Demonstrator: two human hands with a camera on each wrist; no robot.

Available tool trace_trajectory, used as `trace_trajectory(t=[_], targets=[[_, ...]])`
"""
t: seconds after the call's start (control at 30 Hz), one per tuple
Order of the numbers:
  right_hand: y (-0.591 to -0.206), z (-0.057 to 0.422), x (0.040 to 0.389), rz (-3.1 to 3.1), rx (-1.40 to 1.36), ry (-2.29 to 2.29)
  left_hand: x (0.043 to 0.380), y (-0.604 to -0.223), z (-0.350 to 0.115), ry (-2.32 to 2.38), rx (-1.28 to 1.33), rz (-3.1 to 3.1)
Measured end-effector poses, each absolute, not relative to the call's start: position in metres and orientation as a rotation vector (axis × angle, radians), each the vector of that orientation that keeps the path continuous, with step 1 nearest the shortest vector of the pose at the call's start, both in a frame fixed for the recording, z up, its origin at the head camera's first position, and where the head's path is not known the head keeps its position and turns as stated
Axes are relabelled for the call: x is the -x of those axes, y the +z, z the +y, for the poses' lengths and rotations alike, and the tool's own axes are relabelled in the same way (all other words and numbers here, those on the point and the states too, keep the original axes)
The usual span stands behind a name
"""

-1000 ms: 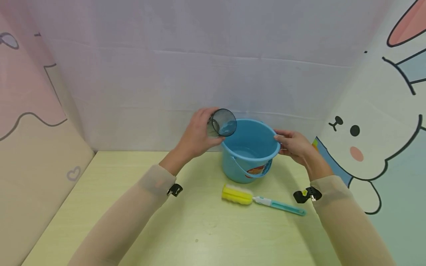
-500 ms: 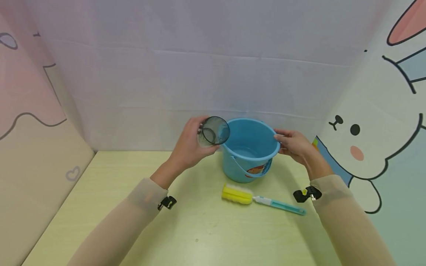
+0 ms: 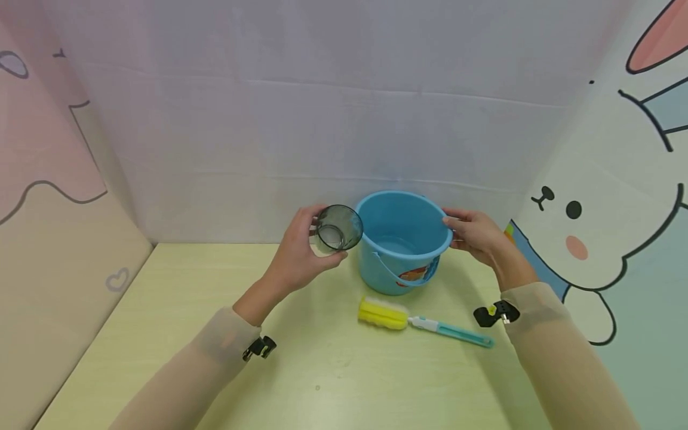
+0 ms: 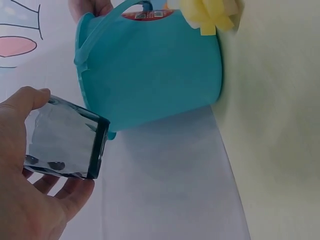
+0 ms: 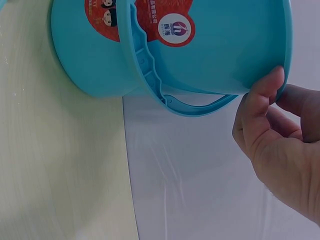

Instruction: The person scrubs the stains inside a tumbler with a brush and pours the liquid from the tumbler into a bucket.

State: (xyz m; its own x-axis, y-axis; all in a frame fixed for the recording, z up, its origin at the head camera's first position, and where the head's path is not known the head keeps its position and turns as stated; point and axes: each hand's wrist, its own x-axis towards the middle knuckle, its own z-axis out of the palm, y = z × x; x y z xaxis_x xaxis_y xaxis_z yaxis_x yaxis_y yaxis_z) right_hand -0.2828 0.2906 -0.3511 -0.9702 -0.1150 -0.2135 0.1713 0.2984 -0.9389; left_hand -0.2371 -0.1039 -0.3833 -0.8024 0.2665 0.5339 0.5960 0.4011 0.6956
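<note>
My left hand (image 3: pixel 297 254) grips a smoky clear drinking glass (image 3: pixel 340 228) around its side, thumb in front and fingers behind. The glass is held above the table beside the left rim of a blue bucket (image 3: pixel 371 266), its mouth tilted toward the head camera. In the left wrist view the glass (image 4: pixel 65 137) shows a thick dark base, and it appears apart from the bucket (image 4: pixel 150 70). The bucket stands upright, its handle (image 5: pixel 150 75) hanging down the front. My right hand (image 3: pixel 475 236) pinches the bucket's right rim between thumb and fingers.
In front of the bucket, a bottle brush with a yellow sponge head (image 3: pixel 383 314) and a teal and white handle (image 3: pixel 451 331) lies on the pale wooden table (image 3: pixel 317 358). A white cloth wall (image 3: pixel 333 131) rises close behind, and printed cloth panels flank both sides.
My left hand has drawn the glass left and down, away from over the bucket's rim, and turned its mouth more upward. The right hand, bucket and brush stay put.
</note>
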Motion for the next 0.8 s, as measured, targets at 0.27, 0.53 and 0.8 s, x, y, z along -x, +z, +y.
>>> trace_trajectory(t=[0.27,0.53,0.8], targets=[[-0.35,0.29,0.282,2.332,-0.053,-1.724,0.225,-0.396,-0.115,-1.4,0.702,-2.371],[-0.35,0.291,0.281,2.331,-0.053,-1.725,0.211,-0.408,-0.125,-1.45,0.653,-2.445],[-0.348,0.292,0.28,2.329,-0.062,-1.729,0.202,-0.419,-0.132,-1.508,0.592,-2.519]])
